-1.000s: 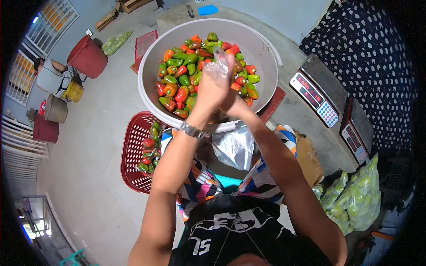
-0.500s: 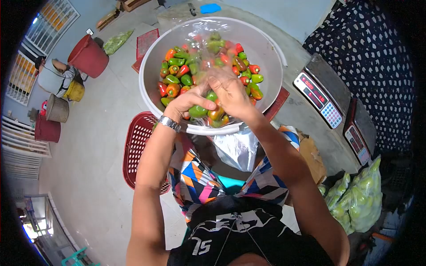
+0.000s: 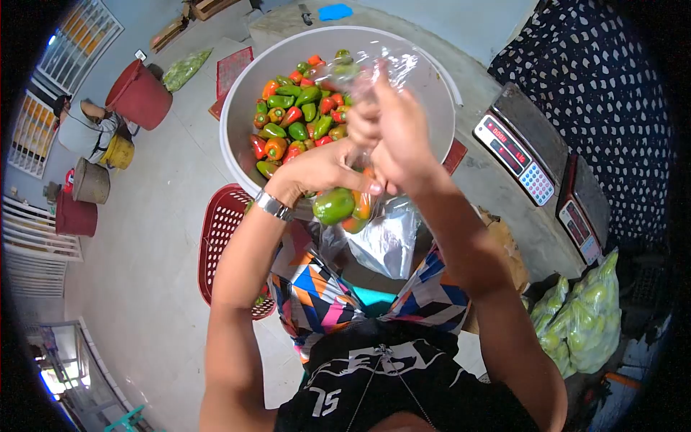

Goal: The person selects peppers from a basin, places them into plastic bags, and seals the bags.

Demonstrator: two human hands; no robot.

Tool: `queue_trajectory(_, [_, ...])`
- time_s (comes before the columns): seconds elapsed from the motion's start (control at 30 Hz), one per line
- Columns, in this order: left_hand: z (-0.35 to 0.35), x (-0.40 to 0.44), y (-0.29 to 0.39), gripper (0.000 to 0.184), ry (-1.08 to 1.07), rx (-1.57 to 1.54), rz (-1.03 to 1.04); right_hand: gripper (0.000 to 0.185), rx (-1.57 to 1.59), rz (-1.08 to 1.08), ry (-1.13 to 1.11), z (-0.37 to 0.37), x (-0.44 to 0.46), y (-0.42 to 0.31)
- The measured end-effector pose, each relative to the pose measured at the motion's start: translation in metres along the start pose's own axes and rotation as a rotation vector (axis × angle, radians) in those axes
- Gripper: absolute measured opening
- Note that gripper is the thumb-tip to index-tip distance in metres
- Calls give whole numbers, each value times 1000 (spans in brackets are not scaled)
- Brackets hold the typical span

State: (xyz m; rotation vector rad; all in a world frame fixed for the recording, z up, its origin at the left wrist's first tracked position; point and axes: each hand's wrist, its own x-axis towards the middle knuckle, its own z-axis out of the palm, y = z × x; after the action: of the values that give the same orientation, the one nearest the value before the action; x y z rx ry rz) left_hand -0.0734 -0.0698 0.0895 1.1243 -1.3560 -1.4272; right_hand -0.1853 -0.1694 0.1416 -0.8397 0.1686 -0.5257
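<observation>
A large white basin holds many small green, red and orange peppers. Over its near rim, my left hand, with a metal watch on the wrist, is closed round the gathered part of a clear plastic bag. A few peppers, one of them a big green pepper, bulge in the bag below that grip. My right hand is closed on the bag's upper part, beside and above my left hand; its fingers are slightly blurred. Loose plastic sticks up past it.
Stacked clear plastic bags lie over my lap. A red perforated basket stands at left. Two digital scales sit on the right ledge, above bagged green produce. Another person is far left, near a red tub.
Both hands have shifted toward me and slightly right, bringing the bag from over the peppers to the basin's near rim. My right hand has turned more upright.
</observation>
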Motion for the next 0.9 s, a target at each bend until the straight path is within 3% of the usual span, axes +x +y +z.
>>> queue_trajectory(0.03, [-1,-1,2,18,-26,-44,52,45,68,-16,-10,-12,6,-7])
queue_trajectory(0.1, [4,-4,2,17,161,-95,138,48,169,-32,12,-20,12,-29])
queue_trajectory(0.2, [24,-10,1,20,345,-170,166,48,184,-126,355,-23,18,-44])
queue_trajectory(0.37, [49,-6,-16,27,458,-389,234,50,235,-236,420,-43,30,-44])
queue_trajectory(0.47, [60,-17,-21,34,462,-481,202,48,30,-497,503,-71,44,-65])
queue_trajectory(0.53, [58,-36,-21,33,473,-487,124,45,-399,-965,499,-86,37,-99])
queue_trajectory(0.57, [53,-39,-27,32,415,-449,148,34,-471,-907,259,-86,25,-113])
queue_trajectory(0.67, [47,-41,-14,32,367,-103,136,29,-1496,-965,-422,-20,-37,-60])
queue_trajectory(0.7, [47,-44,0,34,343,-165,-65,29,-1667,-918,-572,-29,-41,-47])
queue_trajectory(0.73, [43,-47,5,34,333,-26,-74,29,-1814,-870,-741,-38,-44,-33])
queue_trajectory(0.8, [38,-53,11,36,313,251,-96,30,-2032,-439,-831,-62,-50,-32])
queue_trajectory(0.83, [43,-56,14,31,316,285,-205,30,-1953,-340,-826,-60,-49,-44])
queue_trajectory(0.9, [56,-64,17,27,360,670,36,31,-1773,-129,-804,-55,-48,-68])
